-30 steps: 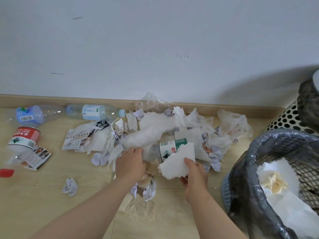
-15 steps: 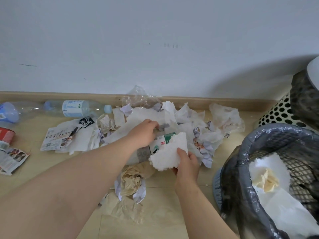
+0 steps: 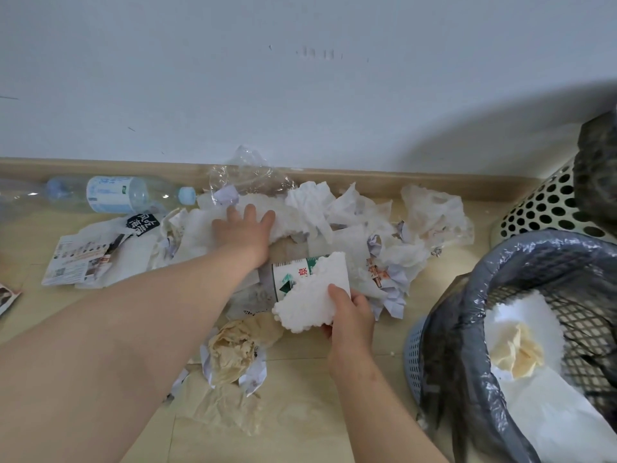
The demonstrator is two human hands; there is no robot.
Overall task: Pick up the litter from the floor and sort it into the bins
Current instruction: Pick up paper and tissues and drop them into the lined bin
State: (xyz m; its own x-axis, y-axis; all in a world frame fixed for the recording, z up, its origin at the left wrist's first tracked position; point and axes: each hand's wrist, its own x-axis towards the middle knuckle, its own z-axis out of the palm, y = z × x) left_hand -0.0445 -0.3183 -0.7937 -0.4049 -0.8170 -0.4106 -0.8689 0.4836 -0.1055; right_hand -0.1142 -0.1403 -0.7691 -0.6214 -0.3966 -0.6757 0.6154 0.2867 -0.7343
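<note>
While the right hand (image 3: 350,315) pinches a broken piece of white foam (image 3: 310,295) between thumb and fingers, holding it off the floor near the lined bin (image 3: 500,262), the left hand (image 3: 245,230) rests with fingers spread and fairly straight on a white sheet (image 3: 200,235) in the litter pile against the wall, seemingly to gather more before a trip to the bin. That bin holds similar white scraps and crumpled paper, so the foam likely belongs there. A plastic bottle (image 3: 113,194) lies by the skirting, perhaps meant for the perforated bin (image 3: 547,208) behind.
</note>
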